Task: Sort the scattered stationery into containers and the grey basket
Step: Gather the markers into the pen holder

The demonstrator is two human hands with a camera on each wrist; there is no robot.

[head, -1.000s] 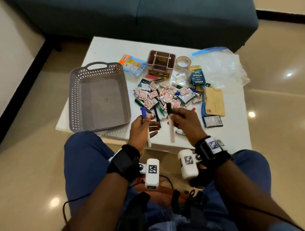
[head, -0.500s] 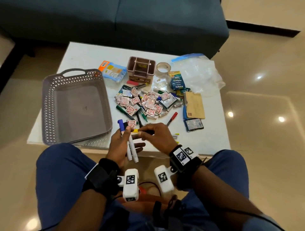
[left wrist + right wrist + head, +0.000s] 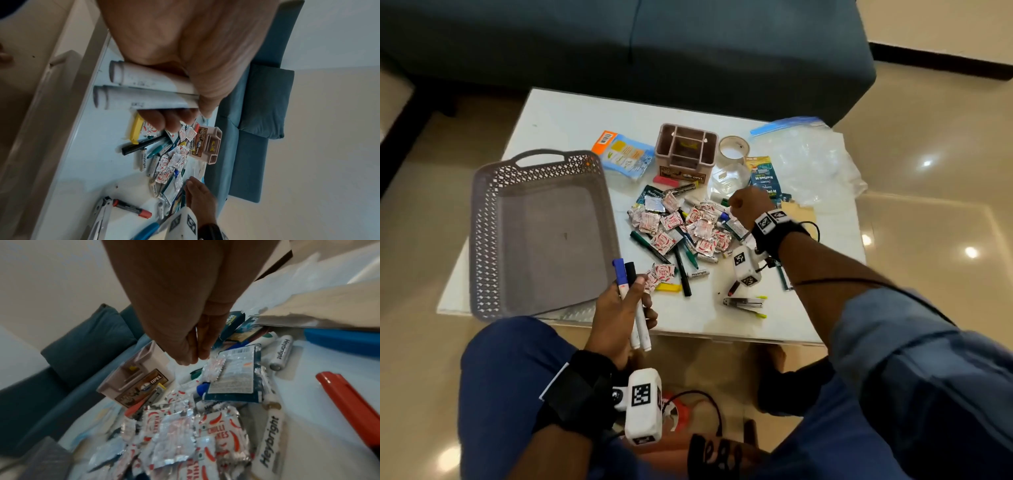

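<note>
My left hand (image 3: 633,294) grips two white markers (image 3: 635,308), one blue-capped and one black-capped, above the table's near edge beside the grey basket (image 3: 544,240). The left wrist view shows both marker barrels (image 3: 144,91) under my fingers. My right hand (image 3: 746,204) reaches over the far right side of the stationery pile (image 3: 681,229). In the right wrist view its fingers (image 3: 191,353) point down with the tips close together just above a green-capped pen (image 3: 196,373), and nothing is plainly held. The brown divided organiser (image 3: 685,150) stands behind the pile.
Sachets, pens and white markers lie heaped mid-table. A stapler (image 3: 744,303) and a red marker (image 3: 131,208) lie near the front edge. A tape roll (image 3: 734,147), a clear zip bag (image 3: 808,161), an orange-blue packet (image 3: 625,154) and an envelope (image 3: 798,209) sit towards the back. A sofa (image 3: 619,51) stands behind the table.
My right hand left the markers and moved forward and right over the pile. My left hand now holds both markers alone and has barely moved.
</note>
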